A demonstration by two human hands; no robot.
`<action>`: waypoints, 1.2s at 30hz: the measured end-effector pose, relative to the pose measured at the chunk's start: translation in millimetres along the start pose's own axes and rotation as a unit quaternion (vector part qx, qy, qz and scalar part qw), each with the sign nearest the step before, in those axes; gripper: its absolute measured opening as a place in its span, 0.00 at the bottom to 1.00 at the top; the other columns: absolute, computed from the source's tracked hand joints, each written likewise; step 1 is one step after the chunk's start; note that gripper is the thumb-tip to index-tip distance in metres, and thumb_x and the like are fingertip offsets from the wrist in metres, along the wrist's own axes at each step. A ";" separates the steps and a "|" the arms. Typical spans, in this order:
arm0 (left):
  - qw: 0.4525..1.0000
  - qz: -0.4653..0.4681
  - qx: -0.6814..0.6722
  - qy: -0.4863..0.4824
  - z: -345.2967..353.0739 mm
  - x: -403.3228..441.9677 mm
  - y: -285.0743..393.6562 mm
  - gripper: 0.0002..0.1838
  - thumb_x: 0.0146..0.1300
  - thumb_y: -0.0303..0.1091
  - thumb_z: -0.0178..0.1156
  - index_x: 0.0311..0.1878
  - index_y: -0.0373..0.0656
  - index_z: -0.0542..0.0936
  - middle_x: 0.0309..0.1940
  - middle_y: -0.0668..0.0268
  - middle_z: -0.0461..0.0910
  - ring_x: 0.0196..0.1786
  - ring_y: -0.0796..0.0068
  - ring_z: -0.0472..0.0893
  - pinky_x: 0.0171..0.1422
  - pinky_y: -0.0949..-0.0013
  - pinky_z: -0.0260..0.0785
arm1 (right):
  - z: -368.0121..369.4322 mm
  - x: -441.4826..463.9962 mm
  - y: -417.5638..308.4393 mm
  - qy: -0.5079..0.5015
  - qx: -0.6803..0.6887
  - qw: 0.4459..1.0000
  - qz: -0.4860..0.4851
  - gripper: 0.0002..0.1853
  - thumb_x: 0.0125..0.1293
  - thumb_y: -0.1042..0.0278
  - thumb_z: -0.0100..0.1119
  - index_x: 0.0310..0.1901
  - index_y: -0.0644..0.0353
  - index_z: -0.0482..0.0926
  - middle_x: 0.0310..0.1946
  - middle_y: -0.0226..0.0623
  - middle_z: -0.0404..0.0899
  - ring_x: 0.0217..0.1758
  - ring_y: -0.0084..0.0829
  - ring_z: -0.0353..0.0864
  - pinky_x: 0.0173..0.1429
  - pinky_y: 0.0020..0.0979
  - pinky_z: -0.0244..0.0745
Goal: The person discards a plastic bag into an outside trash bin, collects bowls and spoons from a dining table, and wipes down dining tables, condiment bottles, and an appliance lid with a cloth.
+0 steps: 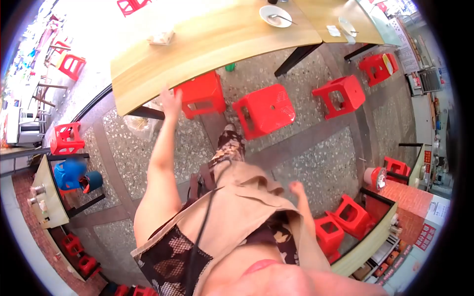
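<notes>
My left hand is stretched forward with its fingers apart, at the near edge of a long wood-topped table. Just to its right is a red plastic stool, tucked partly under the tabletop; I cannot tell whether the fingers touch it. Down at my right side hangs my right hand, small in view, its fingers curled in with nothing visible in them. Another red stool stands ahead of me. I wear a beige apron over dark patterned clothes, and a dark cord runs down it.
On the table are a white plate with a spoon, a second plate and a tissue pack. More red stools stand to the right. Behind me at left are a table and a blue stool.
</notes>
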State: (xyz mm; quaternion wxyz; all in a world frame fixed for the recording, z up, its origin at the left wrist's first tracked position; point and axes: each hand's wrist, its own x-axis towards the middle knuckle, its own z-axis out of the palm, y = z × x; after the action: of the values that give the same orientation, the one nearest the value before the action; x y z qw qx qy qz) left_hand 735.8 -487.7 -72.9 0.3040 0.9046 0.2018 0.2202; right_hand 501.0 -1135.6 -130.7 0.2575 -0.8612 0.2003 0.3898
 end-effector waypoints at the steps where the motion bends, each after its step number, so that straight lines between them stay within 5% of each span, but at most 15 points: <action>1: 0.997 -0.080 0.020 0.011 4.9 47.5 12.1 0.38 0.58 0.46 0.64 0.65 0.30 0.63 0.62 0.41 0.64 0.64 0.44 0.64 0.71 0.50 0.54 | 34.6 25.6 69.5 -0.066 -0.083 0.993 0.046 0.09 0.58 0.65 0.57 0.28 0.60 0.82 0.22 0.36 0.82 0.23 0.29 0.80 0.31 0.34 0.76; 4: 0.984 -0.006 0.141 0.106 36.6 168.1 -4.4 0.43 0.57 0.51 0.65 0.66 0.33 0.60 0.62 0.46 0.64 0.67 0.46 0.61 0.72 0.50 0.53 | -8.2 -68.7 12.2 0.013 0.158 0.983 0.092 0.10 0.56 0.64 0.57 0.25 0.62 0.82 0.21 0.39 0.82 0.23 0.30 0.81 0.29 0.35 0.75; 6: 0.964 0.006 0.245 0.107 56.7 226.9 -15.9 0.43 0.55 0.50 0.67 0.66 0.34 0.60 0.62 0.47 0.64 0.67 0.47 0.61 0.73 0.51 0.53 | 20.5 -62.4 58.8 0.109 0.360 0.896 0.238 0.12 0.55 0.63 0.57 0.24 0.64 0.82 0.20 0.40 0.81 0.26 0.31 0.83 0.31 0.36 0.76; 8: 0.963 -0.106 0.241 0.056 61.1 249.1 19.0 0.42 0.53 0.47 0.69 0.66 0.36 0.61 0.64 0.46 0.62 0.66 0.49 0.62 0.71 0.52 0.56 | 11.3 -51.1 58.7 0.090 0.266 0.925 0.256 0.13 0.55 0.62 0.57 0.25 0.64 0.82 0.21 0.41 0.82 0.26 0.32 0.83 0.33 0.37 0.77; 11: 0.966 -0.104 0.217 -0.089 78.7 269.2 5.2 0.41 0.51 0.43 0.70 0.65 0.38 0.62 0.64 0.46 0.61 0.65 0.48 0.63 0.69 0.53 0.59 | -27.9 -18.8 24.8 0.039 0.149 0.966 0.206 0.14 0.57 0.61 0.56 0.28 0.63 0.83 0.24 0.41 0.83 0.29 0.33 0.84 0.36 0.36 0.77; 13: 0.971 -0.039 0.235 -0.010 111.4 276.1 -37.1 0.40 0.51 0.41 0.69 0.65 0.40 0.63 0.66 0.48 0.60 0.66 0.48 0.63 0.68 0.52 0.60 | -72.0 9.2 -31.5 0.040 0.068 0.989 0.128 0.14 0.58 0.60 0.55 0.30 0.63 0.83 0.27 0.42 0.84 0.31 0.34 0.84 0.39 0.35 0.77; 15: 0.931 -0.047 0.342 0.121 115.0 250.4 44.0 0.38 0.52 0.40 0.67 0.65 0.40 0.63 0.64 0.50 0.64 0.66 0.48 0.63 0.68 0.52 0.59 | -124.9 28.1 -117.6 0.071 0.054 0.992 0.085 0.13 0.59 0.60 0.56 0.34 0.62 0.83 0.28 0.41 0.84 0.32 0.32 0.84 0.40 0.33 0.77; 19: 0.951 0.187 0.240 0.051 222.8 222.1 115.5 0.38 0.54 0.40 0.64 0.66 0.38 0.63 0.57 0.48 0.72 0.65 0.49 0.66 0.67 0.53 0.61 | -203.4 100.5 -192.7 0.051 0.177 0.983 -0.006 0.10 0.64 0.64 0.56 0.40 0.61 0.79 0.27 0.35 0.82 0.31 0.24 0.81 0.35 0.28 0.76; 21: 0.985 0.131 -0.013 -0.110 283.4 215.0 173.3 0.38 0.59 0.41 0.63 0.68 0.35 0.59 0.57 0.46 0.71 0.60 0.52 0.73 0.64 0.57 0.65 | -234.3 137.2 -208.9 0.044 0.206 0.977 -0.023 0.10 0.64 0.64 0.56 0.41 0.61 0.79 0.27 0.34 0.82 0.31 0.22 0.80 0.34 0.28 0.75; 23: 0.917 -0.118 -0.295 -0.241 314.3 212.4 261.7 0.35 0.65 0.42 0.58 0.69 0.37 0.56 0.57 0.44 0.70 0.54 0.52 0.77 0.60 0.56 0.70 | -252.3 179.2 -204.0 0.058 0.226 0.969 -0.082 0.09 0.65 0.65 0.56 0.41 0.60 0.79 0.28 0.34 0.82 0.31 0.21 0.80 0.35 0.27 0.75; 24: 0.921 -0.117 -0.288 -0.235 328.7 221.9 279.6 0.35 0.65 0.42 0.58 0.69 0.37 0.56 0.57 0.44 0.70 0.54 0.52 0.77 0.60 0.56 0.70 | -265.9 192.8 -204.9 0.051 0.229 0.968 -0.088 0.09 0.65 0.65 0.56 0.41 0.60 0.79 0.28 0.34 0.82 0.31 0.21 0.80 0.35 0.27 0.75; 26: 0.713 -0.416 -0.516 -0.228 362.8 241.3 321.1 0.31 0.69 0.43 0.52 0.70 0.43 0.53 0.56 0.45 0.68 0.51 0.53 0.78 0.55 0.52 0.74 | -299.2 220.5 -200.2 0.018 0.171 0.984 -0.054 0.09 0.64 0.66 0.57 0.41 0.60 0.79 0.29 0.33 0.83 0.32 0.22 0.80 0.36 0.27 0.75; 27: 0.709 -0.388 -0.544 -0.226 404.0 253.3 295.7 0.25 0.71 0.41 0.47 0.68 0.43 0.58 0.58 0.52 0.69 0.57 0.52 0.75 0.58 0.45 0.70 | -305.3 248.0 -177.0 0.011 0.171 0.984 -0.045 0.09 0.62 0.65 0.57 0.40 0.59 0.80 0.30 0.33 0.83 0.32 0.23 0.80 0.38 0.28 0.76; 30: 0.826 -0.310 -0.428 -0.196 410.3 257.9 337.7 0.24 0.61 0.29 0.42 0.63 0.40 0.65 0.52 0.54 0.73 0.50 0.56 0.79 0.46 0.54 0.79 | -362.0 287.7 -130.1 0.078 0.017 0.995 -0.058 0.10 0.59 0.63 0.59 0.38 0.59 0.81 0.30 0.35 0.83 0.32 0.26 0.82 0.41 0.31 0.77; 36: 0.792 -0.374 -0.455 -0.159 449.1 252.7 386.4 0.26 0.58 0.24 0.46 0.63 0.43 0.63 0.54 0.56 0.71 0.54 0.56 0.77 0.49 0.54 0.78 | -501.8 383.8 -133.3 0.072 0.351 0.933 -0.036 0.09 0.65 0.65 0.56 0.33 0.61 0.79 0.23 0.33 0.80 0.25 0.24 0.78 0.30 0.26 0.72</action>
State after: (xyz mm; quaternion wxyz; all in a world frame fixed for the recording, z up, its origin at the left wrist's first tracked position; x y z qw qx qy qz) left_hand 1266.7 -852.2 -79.0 0.7667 0.5383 0.3499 0.0085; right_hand 1095.2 -1386.9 -107.0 0.5419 -0.7484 0.3111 0.2222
